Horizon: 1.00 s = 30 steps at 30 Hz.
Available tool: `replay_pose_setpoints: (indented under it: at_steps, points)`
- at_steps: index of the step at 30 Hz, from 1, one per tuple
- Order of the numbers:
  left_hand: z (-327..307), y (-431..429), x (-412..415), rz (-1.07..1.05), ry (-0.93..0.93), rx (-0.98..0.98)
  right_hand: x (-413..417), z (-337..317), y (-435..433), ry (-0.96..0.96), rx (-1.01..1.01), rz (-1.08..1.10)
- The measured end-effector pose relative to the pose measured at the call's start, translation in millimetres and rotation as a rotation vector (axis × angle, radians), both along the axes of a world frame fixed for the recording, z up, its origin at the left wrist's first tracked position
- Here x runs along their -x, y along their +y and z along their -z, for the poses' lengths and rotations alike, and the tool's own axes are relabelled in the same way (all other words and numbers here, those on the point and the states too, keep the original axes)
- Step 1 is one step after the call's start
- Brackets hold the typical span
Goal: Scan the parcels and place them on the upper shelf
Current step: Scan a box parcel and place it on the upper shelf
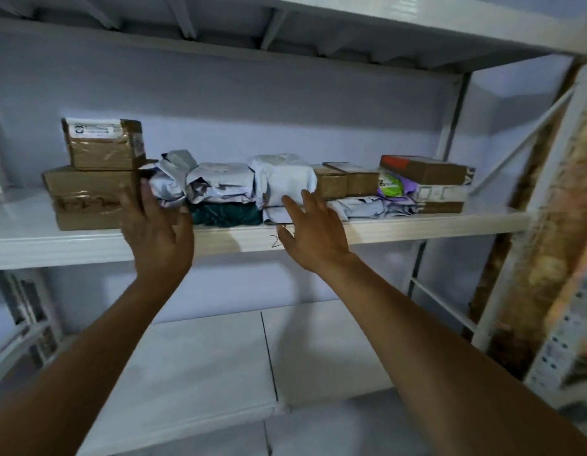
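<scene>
A row of parcels lies on the upper shelf (417,227). At the left, a small cardboard box (103,144) sits on a bigger one (88,199). Grey plastic mailers (216,182) lie over a dark green parcel (224,213) in the middle. A white wrapped parcel (285,179) stands beside them. My left hand (155,233) is raised with straight fingers at the crumpled mailer (170,179). My right hand (313,232) is spread with its fingertips at the base of the white parcel. Neither hand holds anything.
Further right on the same shelf sit small brown boxes (346,181), a purple and green pouch (392,187) and a red-topped box (426,169). A lower white shelf (203,373) lies below. White uprights and a brace (515,149) frame the right side.
</scene>
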<state>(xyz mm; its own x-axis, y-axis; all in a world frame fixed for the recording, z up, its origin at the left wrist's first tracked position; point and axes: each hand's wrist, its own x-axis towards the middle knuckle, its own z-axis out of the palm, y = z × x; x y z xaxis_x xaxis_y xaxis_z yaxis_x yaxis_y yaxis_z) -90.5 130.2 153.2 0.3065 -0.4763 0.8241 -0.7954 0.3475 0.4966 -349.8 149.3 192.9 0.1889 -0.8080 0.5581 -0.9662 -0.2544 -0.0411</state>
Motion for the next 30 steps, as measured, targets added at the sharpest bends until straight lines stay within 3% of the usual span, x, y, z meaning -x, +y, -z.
replay_pose_setpoints:
  at_steps: [2,5,10,14,17,21,30]
  points:
    - [9,-4,32,0.033,-0.153,-0.064,27,4,-5,-0.014,-0.082,0.018]
    - [9,-17,59,-0.045,-0.140,-0.143,52,2,-18,-0.044,-0.136,0.010]
    - [19,-31,66,-0.240,-0.183,-0.091,73,5,-36,-0.082,-0.133,0.016]
    - [16,-38,68,-0.304,-0.399,0.037,80,4,-53,-0.149,-0.052,0.042]
    - [0,-48,72,-0.265,-0.499,0.112,77,-6,-63,-0.109,0.119,0.041]
    - [-23,-67,74,-0.264,-0.539,0.092,73,-25,-80,-0.088,0.152,0.018]
    - [-5,-75,71,-0.316,-0.571,0.012,67,-24,-91,-0.070,0.185,0.034]
